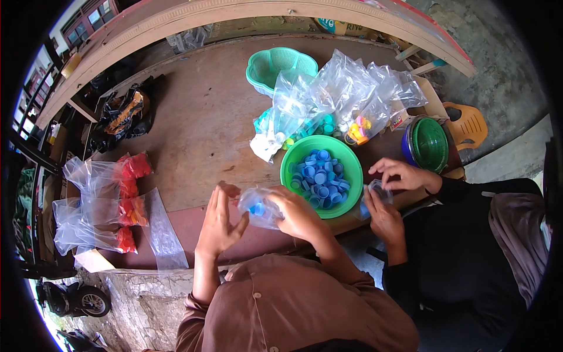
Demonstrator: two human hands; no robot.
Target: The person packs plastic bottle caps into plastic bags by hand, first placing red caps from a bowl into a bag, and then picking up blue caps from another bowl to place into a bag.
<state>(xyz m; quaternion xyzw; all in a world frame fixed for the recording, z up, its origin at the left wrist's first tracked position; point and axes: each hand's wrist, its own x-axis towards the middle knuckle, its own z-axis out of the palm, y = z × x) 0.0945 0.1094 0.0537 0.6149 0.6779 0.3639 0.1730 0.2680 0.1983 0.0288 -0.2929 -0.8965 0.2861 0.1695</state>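
Observation:
In my right hand (293, 212) is a small clear plastic bag (267, 216), gripped at its right side. A few blue bottle caps (257, 208) show through the plastic. My left hand (218, 222) is just left of the bag, its fingers stretched upward and thumb apart, with nothing in it. Whether the left fingertips touch the bag, I cannot tell. To the right of my right hand stands a green basin (285, 170) full of blue bottle caps (321, 176).
A co-worker's hands (387, 217) hold another clear bag right of the basin. Behind it lie large plastic bags (346, 88) of coloured caps and a mint basket (258, 67). Bags of red caps (134, 167) and a flat plastic sheet (159, 229) lie at left.

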